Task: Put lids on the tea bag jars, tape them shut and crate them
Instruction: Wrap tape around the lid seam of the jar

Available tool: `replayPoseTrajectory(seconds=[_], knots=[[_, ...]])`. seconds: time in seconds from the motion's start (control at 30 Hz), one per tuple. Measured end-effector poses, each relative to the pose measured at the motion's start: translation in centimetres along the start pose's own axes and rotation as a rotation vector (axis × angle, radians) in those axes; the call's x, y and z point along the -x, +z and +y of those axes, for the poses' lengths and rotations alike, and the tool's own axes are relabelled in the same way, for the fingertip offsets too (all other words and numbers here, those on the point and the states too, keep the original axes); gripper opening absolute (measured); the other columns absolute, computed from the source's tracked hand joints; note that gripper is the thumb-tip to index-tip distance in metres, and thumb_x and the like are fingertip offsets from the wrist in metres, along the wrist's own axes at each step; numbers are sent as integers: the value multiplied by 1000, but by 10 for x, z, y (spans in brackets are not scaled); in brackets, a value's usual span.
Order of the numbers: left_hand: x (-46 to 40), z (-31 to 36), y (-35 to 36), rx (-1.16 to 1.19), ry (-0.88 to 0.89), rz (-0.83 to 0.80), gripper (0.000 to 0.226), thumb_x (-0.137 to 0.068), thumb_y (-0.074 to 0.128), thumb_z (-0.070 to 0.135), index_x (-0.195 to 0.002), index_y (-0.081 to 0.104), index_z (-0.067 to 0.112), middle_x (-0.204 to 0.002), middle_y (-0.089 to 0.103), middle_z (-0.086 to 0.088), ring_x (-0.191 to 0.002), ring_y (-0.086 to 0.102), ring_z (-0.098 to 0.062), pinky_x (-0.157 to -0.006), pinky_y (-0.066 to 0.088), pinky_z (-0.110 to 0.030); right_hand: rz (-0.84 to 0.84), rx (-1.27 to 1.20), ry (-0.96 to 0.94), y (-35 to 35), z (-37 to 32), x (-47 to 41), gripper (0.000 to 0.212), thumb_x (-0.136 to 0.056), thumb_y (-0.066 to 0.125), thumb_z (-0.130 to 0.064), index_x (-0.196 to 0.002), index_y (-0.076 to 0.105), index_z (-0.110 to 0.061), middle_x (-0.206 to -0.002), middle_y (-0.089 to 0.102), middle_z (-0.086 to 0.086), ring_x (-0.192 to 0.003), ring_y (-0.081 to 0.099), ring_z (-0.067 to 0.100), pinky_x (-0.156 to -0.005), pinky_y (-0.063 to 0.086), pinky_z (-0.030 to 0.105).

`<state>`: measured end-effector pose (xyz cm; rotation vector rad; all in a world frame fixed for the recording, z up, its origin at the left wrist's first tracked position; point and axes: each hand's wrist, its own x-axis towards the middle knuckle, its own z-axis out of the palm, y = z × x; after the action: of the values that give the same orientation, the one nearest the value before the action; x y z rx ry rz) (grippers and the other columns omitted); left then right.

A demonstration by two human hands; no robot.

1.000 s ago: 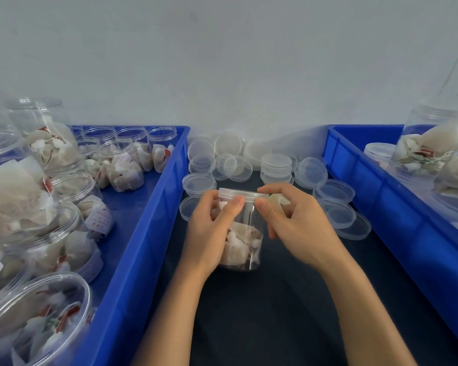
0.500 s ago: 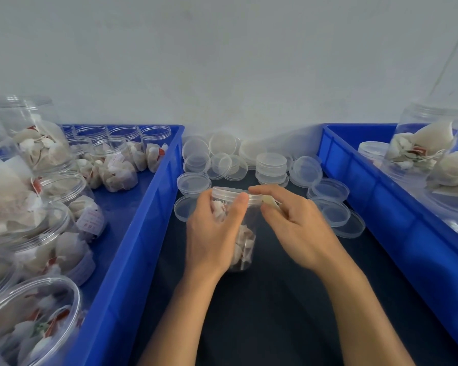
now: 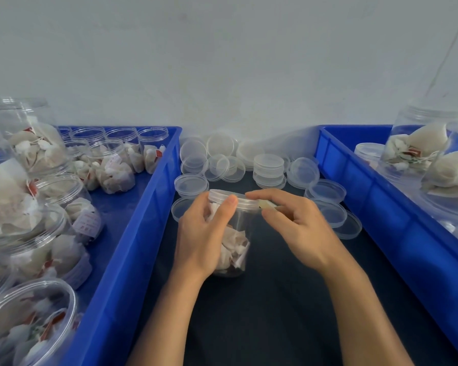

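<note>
A clear tea bag jar (image 3: 238, 235) with a clear lid (image 3: 239, 200) on it stands on the dark mat in the middle. My left hand (image 3: 204, 233) wraps its left side, thumb on the lid's rim. My right hand (image 3: 291, 223) is at the lid's right edge, its forefinger along the rim, pinching a small yellowish strip of tape (image 3: 267, 204) against the lid. Loose clear lids (image 3: 269, 166) lie in a heap behind the jar.
A blue crate (image 3: 154, 202) on the left holds several open jars of tea bags (image 3: 114, 167). Another blue crate (image 3: 360, 186) on the right holds lidded jars (image 3: 418, 146). A pale wall rises behind. Dark mat (image 3: 275, 313) lies between the crates.
The view dropped and shifted slightly. My left thumb slid up onto the lid's rim, and my right hand moved along the rim to the right with the tape strip.
</note>
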<state>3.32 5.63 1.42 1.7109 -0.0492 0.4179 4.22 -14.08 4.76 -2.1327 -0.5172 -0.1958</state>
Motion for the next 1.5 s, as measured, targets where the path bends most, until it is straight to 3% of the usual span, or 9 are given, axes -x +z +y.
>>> replayPoseTrajectory(seconds=[0.1,0.27,0.4,0.67,0.8,0.9,1.07,1.23,1.5], knots=[[0,0,-1,19,-8,-28,45,-85,58,72,-100,74,33,-92,74,11,-86,68,-6,-84,60,-44,-6,-15,3,1,1,-1,33,-98,52,-41,-120,66,-61,-62,47,9,-61,45,28,-59,42,38],[-1,0,-4,40,-18,-61,51,-86,57,73,-107,75,31,-102,77,6,-99,72,-12,-93,59,-49,5,-4,-6,2,3,-1,31,-98,54,-41,-118,67,-60,-55,42,-5,-54,40,10,-56,41,34],[-2,-1,-5,72,-29,-72,55,-88,58,72,-111,76,26,-105,77,0,-104,72,-22,-93,58,-60,9,17,-3,4,3,-1,31,-97,53,-43,-119,66,-60,-55,44,-8,-53,42,11,-56,44,36],[-2,-4,-8,151,-58,-98,60,-87,62,74,-123,69,25,-115,76,0,-109,74,-24,-97,57,-63,-9,-6,-8,9,3,-2,32,-99,53,-46,-124,64,-60,-56,45,-10,-54,41,9,-55,42,34],[2,-6,-4,134,-26,-55,58,-86,65,70,-125,58,28,-114,73,15,-106,73,-11,-92,60,-48,13,-14,-26,10,4,-3,32,-102,55,-39,-124,66,-59,-56,42,-8,-54,38,8,-53,37,24],[4,-3,-2,-68,42,13,60,-80,64,77,-122,55,35,-114,65,19,-105,65,2,-85,54,-28,37,7,-29,10,4,-2,34,-101,55,-37,-124,66,-59,-55,40,-7,-52,36,7,-52,35,20],[10,5,2,-387,89,221,76,-66,63,93,-123,47,45,-112,55,25,-98,56,11,-72,43,-15,80,59,-28,15,0,-1,35,-98,53,-43,-126,63,-61,-54,48,-5,-50,42,7,-55,37,20],[12,6,11,-334,86,172,85,-71,43,102,-129,40,40,-104,60,22,-96,59,15,-64,45,-15,61,76,-19,19,-4,-1,32,-103,50,-45,-129,60,-60,-55,51,-8,-53,48,8,-60,37,22],[4,1,2,-120,-3,168,73,-77,58,84,-129,51,33,-109,69,19,-97,66,11,-69,50,-9,73,120,-2,16,-6,-1,36,-104,50,-32,-130,59,-56,-56,52,-6,-55,50,11,-60,37,26]])
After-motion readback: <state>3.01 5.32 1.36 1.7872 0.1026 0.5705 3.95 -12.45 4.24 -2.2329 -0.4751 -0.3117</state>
